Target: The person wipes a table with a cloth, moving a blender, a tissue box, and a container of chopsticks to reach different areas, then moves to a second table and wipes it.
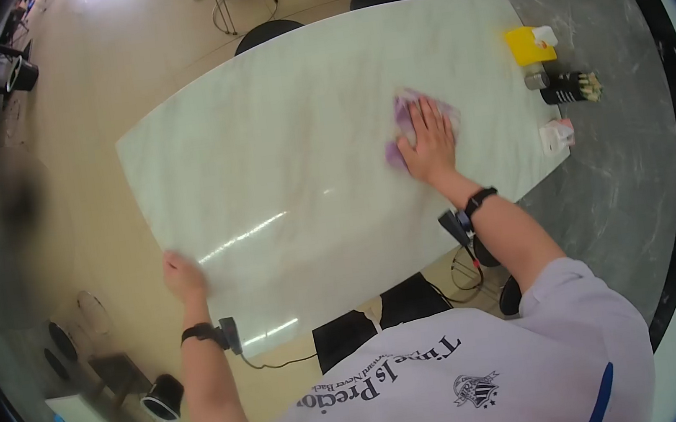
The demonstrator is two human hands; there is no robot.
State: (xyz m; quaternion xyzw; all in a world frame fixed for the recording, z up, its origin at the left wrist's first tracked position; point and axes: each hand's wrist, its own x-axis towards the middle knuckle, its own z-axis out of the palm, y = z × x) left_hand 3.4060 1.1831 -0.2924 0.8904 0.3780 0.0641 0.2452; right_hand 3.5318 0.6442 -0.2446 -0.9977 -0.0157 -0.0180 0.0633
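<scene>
Cloth (401,108), purple, lies flat on the table (278,134) toward its right end, pressed under the right hand (429,142), whose fingers are spread open. The left hand (184,276) rests at the table's near-left edge; it is blurred, so its finger state cannot be told. Wiping appears to be underway, but no wiped boundary shows, so the remaining area is undeterminable.

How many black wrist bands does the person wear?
2. One band is behind the left hand at the table edge; the other band is behind the right hand, flat on the purple cloth. None seems hidden.
</scene>
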